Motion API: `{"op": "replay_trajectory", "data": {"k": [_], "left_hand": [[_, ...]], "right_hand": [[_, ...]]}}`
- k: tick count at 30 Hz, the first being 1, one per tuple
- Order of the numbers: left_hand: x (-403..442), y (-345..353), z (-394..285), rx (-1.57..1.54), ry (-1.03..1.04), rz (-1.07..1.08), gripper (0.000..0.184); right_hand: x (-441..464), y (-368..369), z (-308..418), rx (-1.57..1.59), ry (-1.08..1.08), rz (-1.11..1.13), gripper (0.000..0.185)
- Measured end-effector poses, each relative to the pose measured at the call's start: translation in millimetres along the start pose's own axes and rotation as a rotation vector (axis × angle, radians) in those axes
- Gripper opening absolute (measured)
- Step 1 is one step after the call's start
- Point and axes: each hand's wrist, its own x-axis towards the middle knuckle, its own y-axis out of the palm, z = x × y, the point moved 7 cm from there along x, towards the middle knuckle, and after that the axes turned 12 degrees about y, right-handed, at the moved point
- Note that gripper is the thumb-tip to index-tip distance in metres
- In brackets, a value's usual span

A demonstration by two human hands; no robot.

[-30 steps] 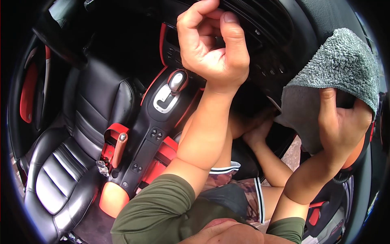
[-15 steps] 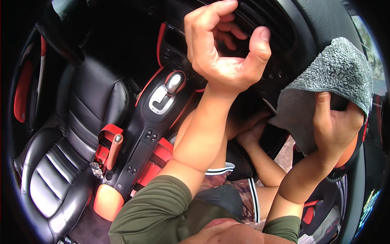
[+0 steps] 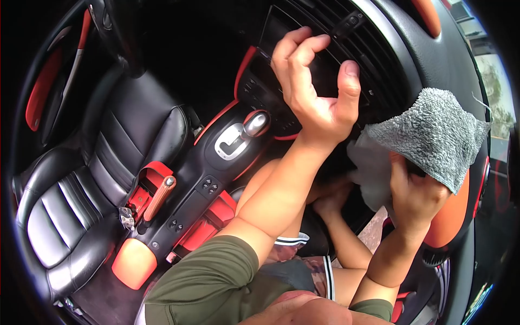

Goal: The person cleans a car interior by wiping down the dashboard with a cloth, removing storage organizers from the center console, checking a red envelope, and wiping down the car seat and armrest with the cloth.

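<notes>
Black car seat, red-trimmed console, dark dashboard with slatted vents; daylit window at right.

so yeah, both arms are reaching out front, left hand up with the fingers loosely curled and the thumb held well apart from them, while the right hand sits lower with its thumb pointing up and most of its fingers hidden.

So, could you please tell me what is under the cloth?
The right hand is partly under the cloth, with its thumb in view. The other fingertips are covered, so what they touch cannot be seen.
</notes>
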Motion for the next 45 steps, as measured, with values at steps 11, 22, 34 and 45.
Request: {"op": "replay_trajectory", "data": {"k": [11,22,34,45], "left_hand": [[3.6,4.4,-15.6,-0.123,0.056,0.029,0.036],[1.0,6.8,-22.3,-0.143,0.116,0.13,0.044],[35.6,-69.0,5.6,-0.161,-0.195,-0.003,0.032],[94.9,-58.1,7.0,-0.092,0.088,0.341,0.047]], "right_hand": [[0.1,1.0,-4.2,0.06,0.069,0.005,0.039],[6.9,5.2,2.1,0.065,0.037,-0.042,0.041],[17.6,-4.2,8.7,-0.178,0.068,-0.051,0.065],[-21.6,-46.9,-40.5,-0.254,0.367,0.122,0.065]]}}
